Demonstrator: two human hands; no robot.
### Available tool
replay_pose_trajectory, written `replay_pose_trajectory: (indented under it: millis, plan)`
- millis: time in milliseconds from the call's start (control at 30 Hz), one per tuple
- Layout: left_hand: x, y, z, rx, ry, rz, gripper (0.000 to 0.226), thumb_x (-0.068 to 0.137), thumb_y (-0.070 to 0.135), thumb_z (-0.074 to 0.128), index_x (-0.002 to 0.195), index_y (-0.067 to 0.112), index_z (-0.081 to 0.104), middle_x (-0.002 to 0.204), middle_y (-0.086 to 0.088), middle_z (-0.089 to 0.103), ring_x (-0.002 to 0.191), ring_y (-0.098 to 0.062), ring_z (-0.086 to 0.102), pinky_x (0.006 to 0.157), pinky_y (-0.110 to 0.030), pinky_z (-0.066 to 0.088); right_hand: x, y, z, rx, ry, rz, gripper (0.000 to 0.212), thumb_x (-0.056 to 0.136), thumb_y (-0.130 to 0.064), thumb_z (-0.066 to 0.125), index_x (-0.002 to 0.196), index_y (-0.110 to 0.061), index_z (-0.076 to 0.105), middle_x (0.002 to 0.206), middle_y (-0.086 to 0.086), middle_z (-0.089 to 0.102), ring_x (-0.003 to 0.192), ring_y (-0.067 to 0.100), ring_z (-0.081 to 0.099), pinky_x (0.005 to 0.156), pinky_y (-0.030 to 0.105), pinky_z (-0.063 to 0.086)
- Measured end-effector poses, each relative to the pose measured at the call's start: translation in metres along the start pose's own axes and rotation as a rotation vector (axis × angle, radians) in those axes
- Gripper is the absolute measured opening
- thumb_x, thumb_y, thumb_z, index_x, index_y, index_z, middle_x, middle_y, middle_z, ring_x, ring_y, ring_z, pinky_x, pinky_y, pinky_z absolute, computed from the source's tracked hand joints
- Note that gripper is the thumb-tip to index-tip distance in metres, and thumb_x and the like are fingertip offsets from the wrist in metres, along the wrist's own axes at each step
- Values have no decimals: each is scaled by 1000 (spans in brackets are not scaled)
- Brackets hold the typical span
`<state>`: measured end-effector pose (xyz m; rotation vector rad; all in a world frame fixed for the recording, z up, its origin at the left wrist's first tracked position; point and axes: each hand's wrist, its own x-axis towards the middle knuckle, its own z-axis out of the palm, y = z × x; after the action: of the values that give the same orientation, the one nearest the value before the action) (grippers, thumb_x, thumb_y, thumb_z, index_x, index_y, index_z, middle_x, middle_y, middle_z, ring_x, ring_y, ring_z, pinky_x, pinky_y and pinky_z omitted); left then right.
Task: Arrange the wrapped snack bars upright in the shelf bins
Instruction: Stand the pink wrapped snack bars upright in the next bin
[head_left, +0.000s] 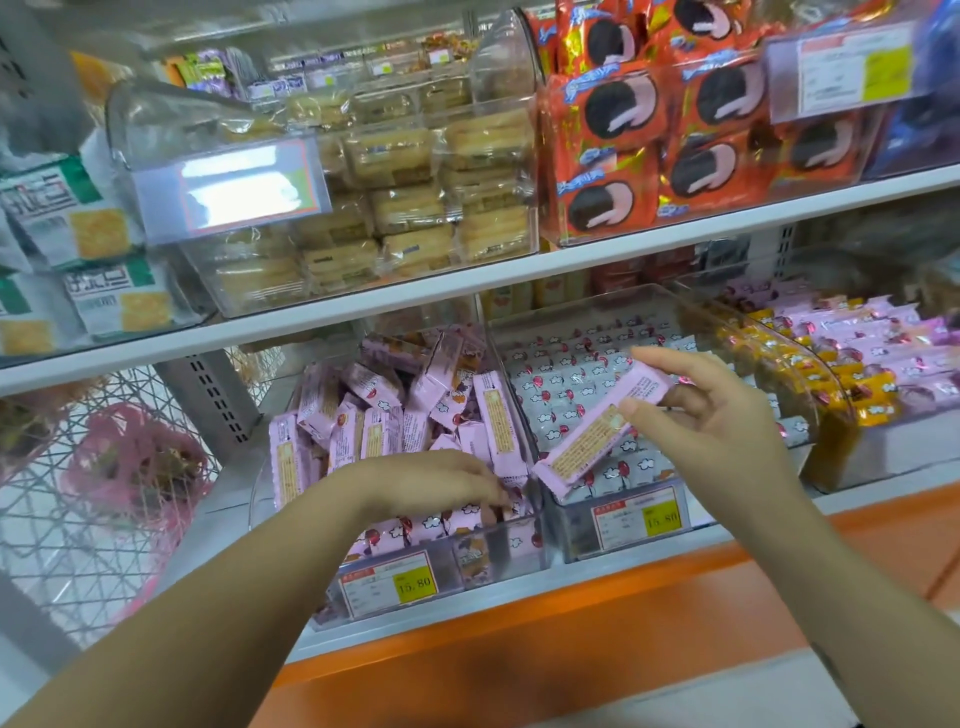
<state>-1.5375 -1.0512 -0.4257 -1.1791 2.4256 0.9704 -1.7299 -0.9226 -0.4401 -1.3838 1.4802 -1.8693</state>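
Observation:
My right hand (711, 415) pinches a pink wrapped snack bar (592, 431) by its upper end and holds it tilted in the air over the divider between two clear bins. The left clear bin (498, 556) is full of pink bars (395, 415), some upright, some leaning or jumbled. My left hand (436, 483) reaches down into the front of this bin, fingers curled among the bars; whether it holds one is hidden. The neighbouring clear bin (571, 525) holds rows of white wrapped bars (571, 374) with red marks.
Further right stands a bin of yellow and pink bars (831, 358). The shelf above (467, 291) carries bins of biscuit packs and red cookie packs. A wire basket (104, 467) sits at the left. An orange ledge (571, 639) runs below the bins.

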Motion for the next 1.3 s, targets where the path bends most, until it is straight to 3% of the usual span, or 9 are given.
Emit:
replay_pose_trajectory:
  millis: [167,400,533,700,900,1000,1133,1300]
  plan:
    - [8,6,-1,127,-192,-8,45,82,50,63,118,26,50,109,10,53,99,-9,51,86,-29,42,1,3,-2,-16,0,-1,37,84,-1,64,100,-34,60,97,1,59,81,2,64,62,13,53]
    - [19,6,-2,157,-295,-11,63,81,46,68,135,33,37,130,6,39,114,-15,42,103,-33,35,3,6,-3,-50,-2,-9,36,83,-3,65,101,-34,60,95,1,57,84,9,64,66,19,56]
    - [27,0,4,147,-314,4,70,84,42,66,142,31,29,150,5,26,134,-15,30,109,-31,28,3,10,-1,-42,-3,-7,38,83,-4,66,99,-38,60,101,3,57,88,13,64,66,15,54]
    - [33,-2,5,134,-331,6,74,86,39,64,146,26,24,153,4,22,139,-15,24,111,-29,25,1,12,4,-34,-13,-25,40,83,-2,66,97,-39,59,99,0,55,86,12,63,66,15,53]
    - [36,6,6,183,-364,-23,82,84,48,62,149,23,19,157,4,14,144,-16,16,116,-35,18,0,16,6,-75,-20,-35,38,83,-8,67,101,-40,59,105,1,56,93,21,62,73,26,57]
    - [38,8,5,186,-359,-25,78,86,44,61,149,22,21,157,3,17,143,-17,18,115,-35,18,1,17,5,-68,-20,-32,38,83,-7,67,100,-41,59,105,2,57,92,22,62,74,27,57]
    - [32,-1,12,80,-315,29,60,76,43,70,130,27,49,135,-4,50,126,-23,46,108,-39,36,2,16,2,-63,-15,-29,38,84,-7,66,99,-42,59,102,-1,56,90,20,62,71,28,58]
    - [33,-10,14,-36,-254,29,53,84,32,69,130,27,43,114,8,52,105,-3,53,85,-10,40,2,14,-1,-55,-12,-24,38,84,-7,66,100,-40,59,101,0,54,85,16,63,67,27,58]
